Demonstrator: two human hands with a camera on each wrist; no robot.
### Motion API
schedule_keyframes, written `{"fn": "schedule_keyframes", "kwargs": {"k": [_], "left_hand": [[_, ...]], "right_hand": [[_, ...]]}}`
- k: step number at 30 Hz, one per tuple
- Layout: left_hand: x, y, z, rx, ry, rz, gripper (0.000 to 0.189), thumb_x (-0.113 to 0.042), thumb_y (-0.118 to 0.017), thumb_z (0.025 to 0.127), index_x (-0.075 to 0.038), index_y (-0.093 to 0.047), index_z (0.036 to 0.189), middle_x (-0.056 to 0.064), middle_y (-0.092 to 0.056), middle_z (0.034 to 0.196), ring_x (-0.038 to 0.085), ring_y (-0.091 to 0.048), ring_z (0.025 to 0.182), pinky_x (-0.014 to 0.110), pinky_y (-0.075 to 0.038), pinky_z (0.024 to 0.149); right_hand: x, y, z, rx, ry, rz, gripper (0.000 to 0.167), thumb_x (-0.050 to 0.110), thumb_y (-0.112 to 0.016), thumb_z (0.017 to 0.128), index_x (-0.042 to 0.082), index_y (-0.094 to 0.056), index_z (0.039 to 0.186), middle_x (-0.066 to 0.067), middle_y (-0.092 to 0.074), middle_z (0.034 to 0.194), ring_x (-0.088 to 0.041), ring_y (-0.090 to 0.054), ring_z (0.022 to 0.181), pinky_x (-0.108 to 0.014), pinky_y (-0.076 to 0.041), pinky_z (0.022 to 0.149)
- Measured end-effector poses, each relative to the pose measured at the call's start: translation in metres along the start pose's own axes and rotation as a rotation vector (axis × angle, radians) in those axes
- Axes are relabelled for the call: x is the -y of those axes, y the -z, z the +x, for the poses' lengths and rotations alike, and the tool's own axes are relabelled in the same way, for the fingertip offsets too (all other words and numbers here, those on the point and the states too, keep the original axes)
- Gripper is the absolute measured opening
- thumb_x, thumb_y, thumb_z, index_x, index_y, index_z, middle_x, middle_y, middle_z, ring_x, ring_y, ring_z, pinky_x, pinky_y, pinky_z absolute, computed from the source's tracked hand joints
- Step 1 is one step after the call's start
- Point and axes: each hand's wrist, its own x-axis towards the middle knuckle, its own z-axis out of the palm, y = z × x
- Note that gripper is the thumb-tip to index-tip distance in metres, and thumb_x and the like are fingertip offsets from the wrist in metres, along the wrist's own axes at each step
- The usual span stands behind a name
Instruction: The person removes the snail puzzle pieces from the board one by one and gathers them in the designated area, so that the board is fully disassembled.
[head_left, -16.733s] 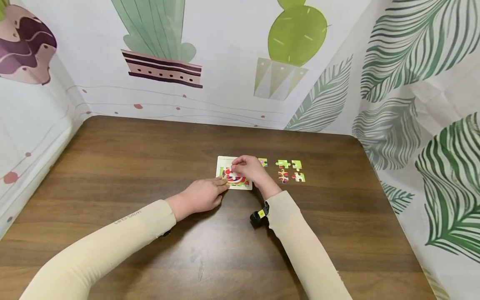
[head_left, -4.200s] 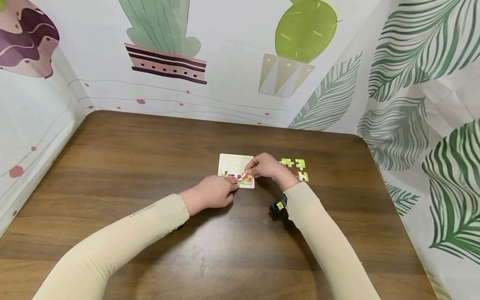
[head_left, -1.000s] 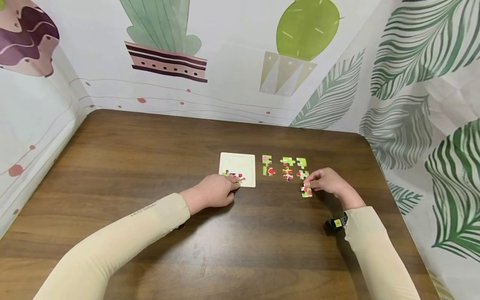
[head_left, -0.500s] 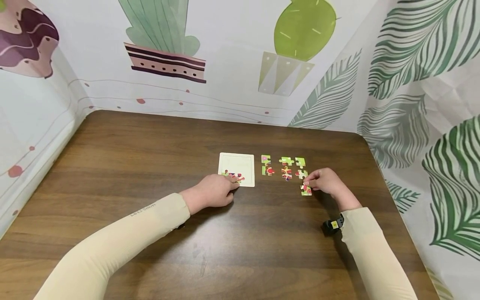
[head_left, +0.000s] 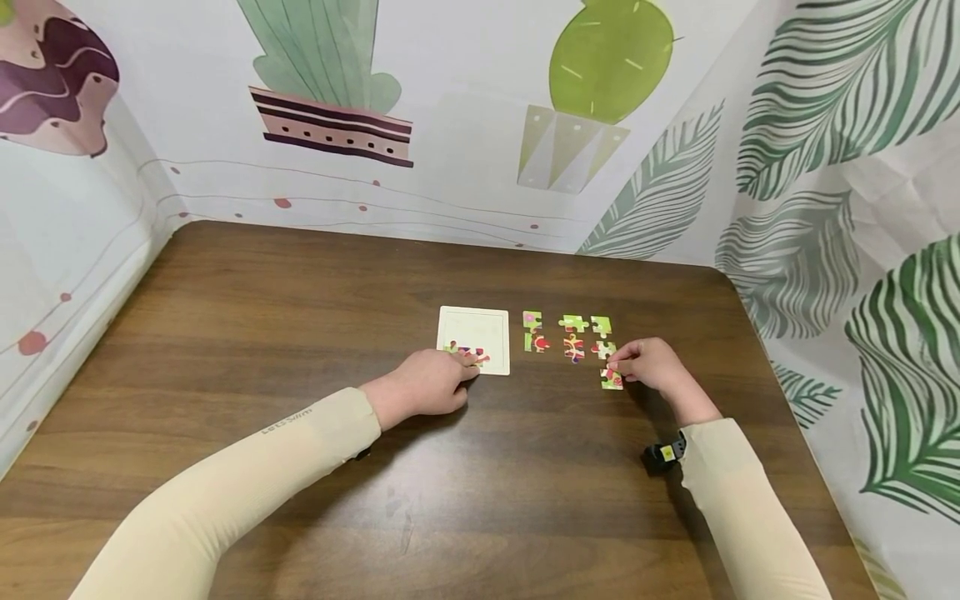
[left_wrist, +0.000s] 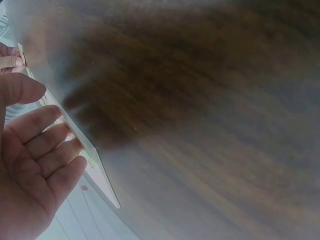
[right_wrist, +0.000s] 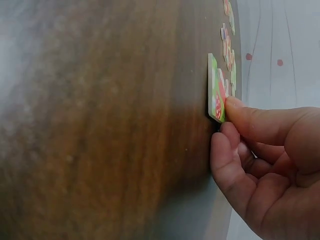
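Note:
A square white puzzle tray [head_left: 472,320] lies mid-table, with a few joined puzzle pieces [head_left: 469,353] along its near side. My left hand [head_left: 429,382] rests its fingertips on those pieces, hiding some; the left wrist view shows its fingers [left_wrist: 52,142] fairly straight over the tray. Farther right, my right hand [head_left: 651,367] pinches the edge of a green and red corner puzzle piece [head_left: 611,380] that lies low over the table. In the right wrist view the thumb [right_wrist: 260,122] presses on the corner puzzle piece [right_wrist: 218,95], with the other fingers curled below it.
Between tray and right hand, loose puzzle pieces sit in short rows: a pink-flowered piece [head_left: 532,319], a red and green piece [head_left: 537,342], a green piece [head_left: 573,322] and several others. The brown wooden table [head_left: 480,500] meets patterned cloth walls [head_left: 450,125].
Puzzle pieces have left the tray. The right hand has gone from the tray to the right with the corner piece, which lately shifted slightly away from me. The left hand stays on the tray.

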Motion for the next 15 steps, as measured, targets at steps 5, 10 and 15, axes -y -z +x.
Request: {"fn": "schedule_keyframes", "kwargs": {"k": [5,10,15], "left_hand": [[-0.0001,0.001,0.0009,0.003,0.005,-0.004,0.044,-0.017,-0.06,0.09,-0.01,-0.07,0.132,0.008,-0.064,0.145,0.029,-0.064,0.131,0.048,-0.057,0.098],[0.0007,-0.0007,0.0018,0.004,0.001,0.005,0.044,-0.018,-0.06,0.091,-0.011,-0.07,0.132,0.007,-0.064,0.144,0.027,-0.064,0.131,0.047,-0.057,0.098],[-0.0004,0.0004,0.0002,0.004,0.002,0.009,0.043,-0.019,-0.06,0.091,-0.011,-0.07,0.133,0.007,-0.064,0.144,0.027,-0.064,0.132,0.047,-0.057,0.099]], "right_hand": [[0.0001,0.0,-0.0002,-0.013,-0.002,-0.008,0.023,0.013,-0.068,0.097,-0.007,-0.073,0.108,-0.018,-0.071,0.101,-0.015,-0.064,0.078,-0.027,-0.058,0.073],[-0.0015,-0.0011,0.0011,-0.024,0.014,-0.016,0.022,0.012,-0.068,0.097,-0.007,-0.073,0.106,-0.015,-0.071,0.098,-0.012,-0.064,0.076,-0.025,-0.056,0.07],[-0.0027,-0.0027,0.002,-0.022,0.035,-0.021,0.021,0.011,-0.067,0.097,-0.008,-0.073,0.106,-0.017,-0.073,0.098,-0.01,-0.065,0.074,-0.027,-0.059,0.071]]}}
